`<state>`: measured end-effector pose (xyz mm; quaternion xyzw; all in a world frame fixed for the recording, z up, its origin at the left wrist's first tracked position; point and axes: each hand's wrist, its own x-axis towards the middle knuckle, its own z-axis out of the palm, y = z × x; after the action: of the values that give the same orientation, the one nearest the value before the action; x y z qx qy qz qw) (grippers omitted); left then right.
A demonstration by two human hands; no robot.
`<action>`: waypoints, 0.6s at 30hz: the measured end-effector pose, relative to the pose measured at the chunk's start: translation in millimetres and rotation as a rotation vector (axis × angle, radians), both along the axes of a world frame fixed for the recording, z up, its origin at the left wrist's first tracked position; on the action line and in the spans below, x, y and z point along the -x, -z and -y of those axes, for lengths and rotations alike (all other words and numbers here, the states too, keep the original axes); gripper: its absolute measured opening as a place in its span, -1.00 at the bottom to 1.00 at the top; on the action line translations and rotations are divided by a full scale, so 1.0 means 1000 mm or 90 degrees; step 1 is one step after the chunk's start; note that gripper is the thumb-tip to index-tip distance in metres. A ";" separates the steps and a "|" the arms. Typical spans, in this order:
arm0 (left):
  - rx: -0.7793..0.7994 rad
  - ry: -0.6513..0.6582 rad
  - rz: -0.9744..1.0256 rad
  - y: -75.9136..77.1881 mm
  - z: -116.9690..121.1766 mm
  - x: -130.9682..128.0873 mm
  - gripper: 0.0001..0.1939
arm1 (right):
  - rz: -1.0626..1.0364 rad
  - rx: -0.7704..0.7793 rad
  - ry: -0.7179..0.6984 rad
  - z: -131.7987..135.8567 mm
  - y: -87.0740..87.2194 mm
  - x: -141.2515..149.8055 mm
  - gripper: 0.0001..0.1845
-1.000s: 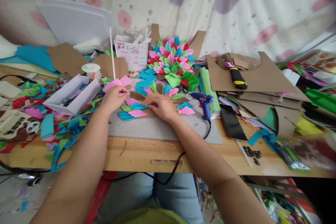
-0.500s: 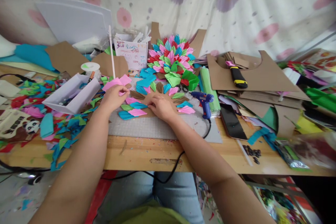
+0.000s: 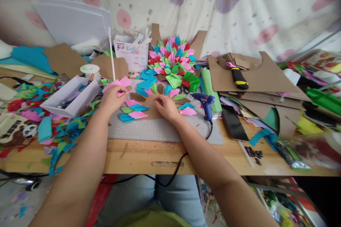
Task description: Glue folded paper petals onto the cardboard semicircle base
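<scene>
My left hand is closed at the left of the grey cutting mat, its fingers pinched at a stack of pink crepe paper. A bit of pink shows between the fingertips. My right hand hovers over a brown cardboard piece, with thumb and forefinger pinched together; whatever may be between them is too small to make out. Pleated paper petals in pink, blue, green and brown fan around the cardboard's edge. The hand hides part of the cardboard's middle and right side.
A blue glue gun stands right of the mat, its cord running forward. Beside it lie a phone and stacked cardboard with a utility knife. A petal-covered piece stands behind. Left are a white box and paper scraps.
My right hand's fingers have lifted slightly off the cardboard and drawn a little to the right. My left hand stays at the pink paper. The whole view has shifted slightly.
</scene>
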<state>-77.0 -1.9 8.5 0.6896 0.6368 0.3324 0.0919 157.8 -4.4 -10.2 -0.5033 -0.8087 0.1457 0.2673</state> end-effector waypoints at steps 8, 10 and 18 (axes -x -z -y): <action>-0.048 -0.027 -0.006 -0.002 -0.001 -0.004 -0.93 | 0.056 0.078 0.099 -0.005 -0.004 -0.015 -0.74; -0.052 -0.040 -0.005 -0.003 -0.001 -0.004 -0.94 | 0.069 0.076 0.123 -0.007 -0.007 -0.019 -0.73; -0.084 -0.030 -0.030 0.004 -0.005 -0.006 -0.93 | 0.044 0.058 0.231 -0.015 -0.015 -0.038 -0.69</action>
<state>-71.4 2.7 4.8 0.6869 0.6312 0.3596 0.0234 195.6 10.6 4.8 -0.6572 -0.7059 0.1145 0.2381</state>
